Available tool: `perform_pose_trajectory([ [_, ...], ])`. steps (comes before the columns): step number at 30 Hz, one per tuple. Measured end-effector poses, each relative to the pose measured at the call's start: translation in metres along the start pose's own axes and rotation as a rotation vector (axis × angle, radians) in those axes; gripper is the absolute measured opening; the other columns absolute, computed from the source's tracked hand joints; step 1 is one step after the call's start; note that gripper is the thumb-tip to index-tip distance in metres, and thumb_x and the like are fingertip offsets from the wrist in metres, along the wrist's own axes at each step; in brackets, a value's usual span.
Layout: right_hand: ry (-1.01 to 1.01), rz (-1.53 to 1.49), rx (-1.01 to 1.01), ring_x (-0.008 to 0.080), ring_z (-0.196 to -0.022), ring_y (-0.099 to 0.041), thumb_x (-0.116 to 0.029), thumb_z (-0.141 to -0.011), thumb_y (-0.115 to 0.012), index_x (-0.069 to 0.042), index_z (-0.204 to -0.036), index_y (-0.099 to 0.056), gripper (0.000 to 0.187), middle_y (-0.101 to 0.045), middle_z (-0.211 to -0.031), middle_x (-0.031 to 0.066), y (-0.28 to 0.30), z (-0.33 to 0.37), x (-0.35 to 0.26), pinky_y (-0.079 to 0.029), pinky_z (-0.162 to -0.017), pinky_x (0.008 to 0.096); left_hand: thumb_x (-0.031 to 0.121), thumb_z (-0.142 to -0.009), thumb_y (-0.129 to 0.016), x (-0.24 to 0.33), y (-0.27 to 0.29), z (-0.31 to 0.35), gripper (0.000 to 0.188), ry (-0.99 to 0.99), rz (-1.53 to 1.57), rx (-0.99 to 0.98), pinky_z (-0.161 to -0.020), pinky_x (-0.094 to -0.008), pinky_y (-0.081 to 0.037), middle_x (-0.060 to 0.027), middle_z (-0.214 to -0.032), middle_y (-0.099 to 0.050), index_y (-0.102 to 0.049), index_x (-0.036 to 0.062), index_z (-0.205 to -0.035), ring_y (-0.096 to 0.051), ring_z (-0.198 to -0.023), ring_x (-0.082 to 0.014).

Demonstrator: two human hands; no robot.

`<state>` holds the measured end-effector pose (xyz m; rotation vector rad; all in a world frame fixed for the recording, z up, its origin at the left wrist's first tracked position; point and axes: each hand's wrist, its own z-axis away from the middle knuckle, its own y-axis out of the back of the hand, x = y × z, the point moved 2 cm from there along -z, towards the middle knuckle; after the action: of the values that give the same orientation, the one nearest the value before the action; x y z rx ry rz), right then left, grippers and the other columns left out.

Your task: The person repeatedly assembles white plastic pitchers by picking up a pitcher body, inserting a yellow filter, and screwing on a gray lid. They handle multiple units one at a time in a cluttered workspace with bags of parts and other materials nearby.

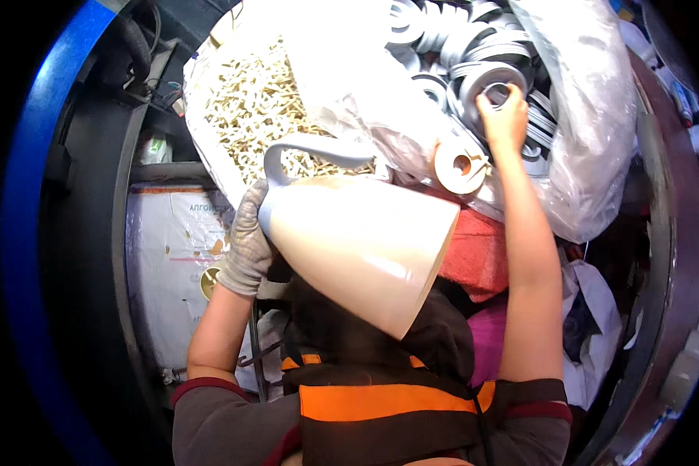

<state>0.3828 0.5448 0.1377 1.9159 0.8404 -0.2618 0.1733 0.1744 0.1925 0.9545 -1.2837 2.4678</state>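
Observation:
My gloved left hand (248, 241) is closed on a cream plastic kettle body (365, 237) at its narrow grey end. Its curved grey handle (318, 146) points up and away, and the wide end faces lower right. My bare right hand (505, 116) reaches into a plastic bag (590, 132) at the far right, thumb and fingers closed around the centre of a round grey plastic part (478, 81). Several similar grey ringed parts (509, 46) lie heaped around it. Close to my right wrist is a cream round part (462, 165) with a hole.
Many small cream plastic pieces (260, 101) fill a white sack at the far left. Red cloth (478, 252) lies beneath the bag. A printed white carton (171, 264) stands at left beside a dark metal frame (128, 147). A brown curved edge (668, 233) bounds the right.

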Motion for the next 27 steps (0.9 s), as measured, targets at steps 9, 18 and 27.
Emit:
perform_pose_trajectory([
  [9,0.256,-0.653,-0.299,0.0149,-0.097,-0.055,-0.024,-0.082,-0.063,0.0,-0.125,-0.051,0.051,-0.054,-0.113,0.0085,0.157,0.128,-0.067,-0.046,-0.074,0.0266,0.033,-0.089,-0.06,-0.025,0.002,-0.027,0.041,0.02,0.177,0.093,-0.086,-0.0377,-0.051,-0.0119,-0.103,-0.064,-0.054,0.0012,-0.113,-0.062,-0.093,-0.0227],
  [18,0.466,-0.589,-0.206,0.016,-0.09,-0.053,-0.053,-0.074,-0.064,0.003,-0.122,-0.051,0.074,-0.053,-0.109,0.0112,0.202,0.168,-0.047,-0.043,-0.069,0.0268,0.035,-0.088,-0.061,-0.05,-0.028,0.0,0.041,0.164,0.098,-0.025,-0.087,-0.0375,-0.051,-0.0112,-0.103,-0.066,-0.058,0.003,-0.113,-0.063,-0.093,-0.0223],
  [27,0.035,-0.718,-0.475,0.0192,-0.089,-0.058,-0.042,-0.084,-0.055,0.003,-0.112,-0.054,0.053,-0.058,-0.102,0.0128,0.161,0.221,-0.03,-0.047,-0.077,0.0295,0.036,-0.088,-0.06,-0.019,-0.079,0.064,0.034,-0.788,-0.705,-0.376,-0.087,-0.0338,-0.048,-0.0132,-0.114,-0.058,-0.059,0.0045,-0.102,-0.059,-0.101,-0.0213],
])
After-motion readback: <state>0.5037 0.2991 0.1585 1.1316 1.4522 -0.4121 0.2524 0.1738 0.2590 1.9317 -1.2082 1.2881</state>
